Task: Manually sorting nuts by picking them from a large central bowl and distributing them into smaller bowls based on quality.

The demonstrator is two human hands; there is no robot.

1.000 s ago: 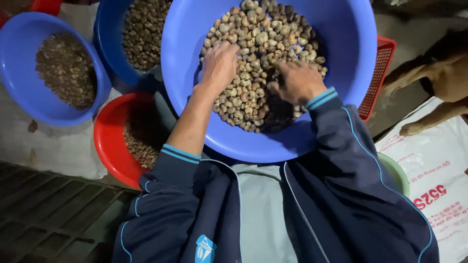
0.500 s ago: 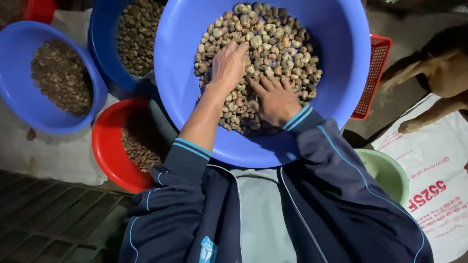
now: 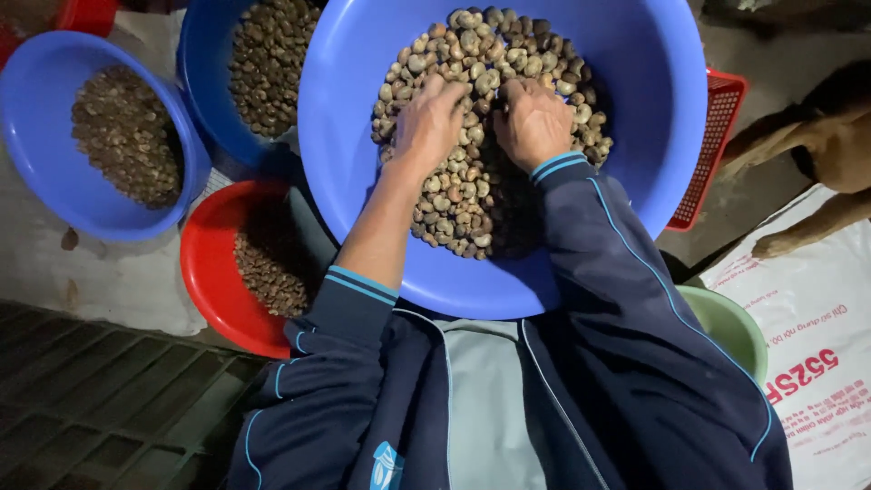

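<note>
A large blue basin [image 3: 635, 109] rests on my lap, holding a heap of pale grey-brown nuts [image 3: 490, 63]. My left hand [image 3: 428, 122] lies palm down on the heap, fingers spread among the nuts. Beside it my right hand [image 3: 533, 118] presses into the pile, fingers curled down into the nuts. The hands are almost side by side near the heap's middle. Whether either hand holds any nuts is hidden by the fingers. Dark blue jacket sleeves cover my arms; the left one is pushed up.
To the left stand two smaller blue basins [image 3: 41, 154] [image 3: 204, 100] and a red basin [image 3: 204, 263], each with darker nuts. A red mesh basket [image 3: 712, 145] sits behind the large basin. A green bowl [image 3: 735, 327], a white printed sack [image 3: 817, 363] and a brown dog [image 3: 817, 136] are at right.
My right hand has moved up the heap from the near edge to sit level with my left hand. The left hand has stayed almost in place, sliding slightly.
</note>
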